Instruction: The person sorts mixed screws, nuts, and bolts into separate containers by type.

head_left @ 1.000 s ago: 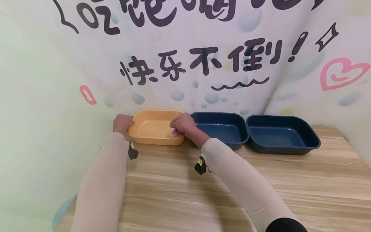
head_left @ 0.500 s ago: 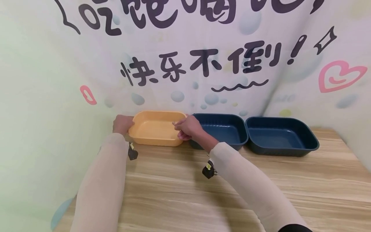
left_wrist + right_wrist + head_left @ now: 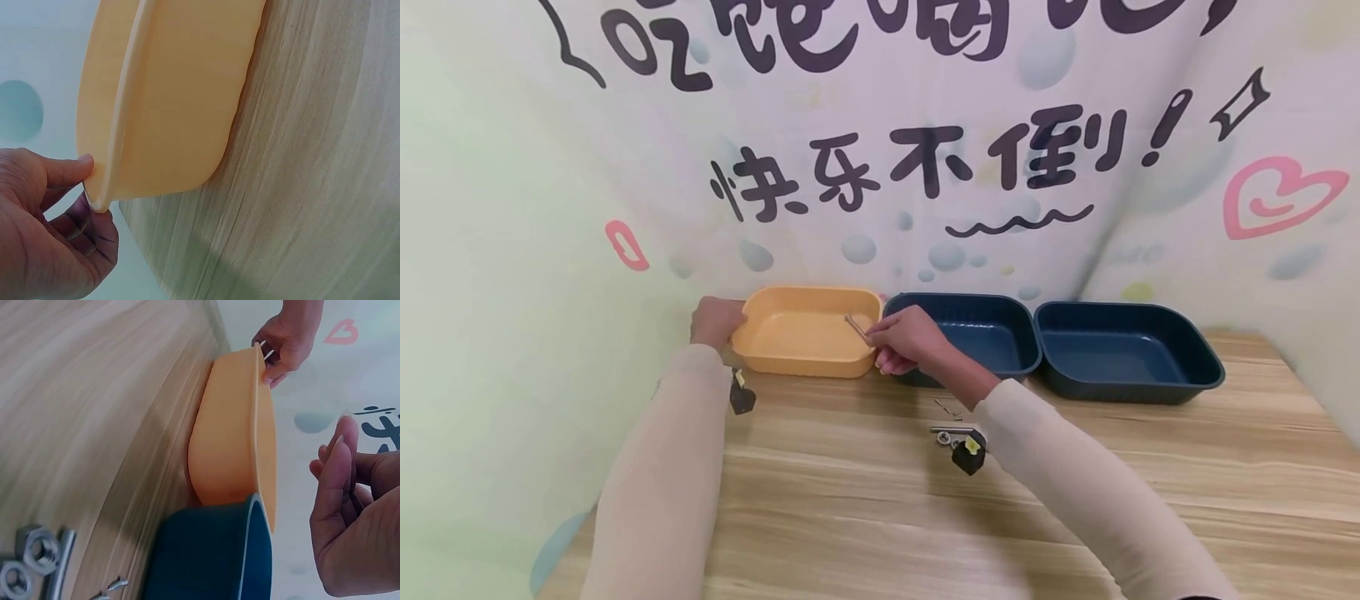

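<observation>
Bin (image 3: 793,329), one end in left hand (image 3: 716,320), the other near right hand (image 3: 913,336).

Bright, even light fills the head view; a soft shadow darkens the table (image 3: 820,500) toward five o'clock, glare touches the blue bin (image 3: 1120,354) at three. Wrist views look dimmer.

Your left bin (image 3: 805,367), middle bin (image 3: 992,337) and right bin (image 3: 1120,354) are standing in a row on the table (image 3: 820,517), cloth (image 3: 850,225) hanging behind. Your left hand (image 3: 715,320) is gripping the left bin's left end. A bolt (image 3: 854,326) is lying inside, near your right hand (image 3: 912,340). Before the middle bin, screws (image 3: 946,408), a rod (image 3: 951,430) and nuts (image 3: 943,438) are lying.
</observation>
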{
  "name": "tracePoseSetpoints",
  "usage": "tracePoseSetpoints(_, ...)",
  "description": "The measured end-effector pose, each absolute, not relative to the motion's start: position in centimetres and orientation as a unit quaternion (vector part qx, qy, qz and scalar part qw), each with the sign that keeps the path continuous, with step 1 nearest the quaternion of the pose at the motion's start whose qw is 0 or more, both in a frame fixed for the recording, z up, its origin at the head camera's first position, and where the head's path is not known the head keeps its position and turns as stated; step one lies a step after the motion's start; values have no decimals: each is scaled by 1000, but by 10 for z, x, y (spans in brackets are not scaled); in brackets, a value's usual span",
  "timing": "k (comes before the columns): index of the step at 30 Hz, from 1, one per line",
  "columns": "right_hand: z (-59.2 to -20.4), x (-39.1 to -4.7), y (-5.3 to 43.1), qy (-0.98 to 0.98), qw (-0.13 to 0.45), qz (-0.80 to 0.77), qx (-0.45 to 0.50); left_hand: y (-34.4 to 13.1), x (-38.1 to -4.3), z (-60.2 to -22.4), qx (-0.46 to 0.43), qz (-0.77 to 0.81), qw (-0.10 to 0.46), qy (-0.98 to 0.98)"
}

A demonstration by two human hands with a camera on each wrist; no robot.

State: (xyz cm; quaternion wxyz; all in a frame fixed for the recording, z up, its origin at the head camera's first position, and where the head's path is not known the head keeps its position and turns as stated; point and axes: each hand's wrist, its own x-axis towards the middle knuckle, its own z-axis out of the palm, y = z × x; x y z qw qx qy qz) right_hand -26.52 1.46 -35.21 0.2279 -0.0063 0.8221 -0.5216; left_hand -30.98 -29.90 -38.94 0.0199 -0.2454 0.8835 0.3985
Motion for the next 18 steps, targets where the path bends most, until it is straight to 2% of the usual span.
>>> tracePoseSetpoints(18, -346, -235, 58, 846, 211, -490, -27, -298, -304, -388, -224, 395, 8, 891)
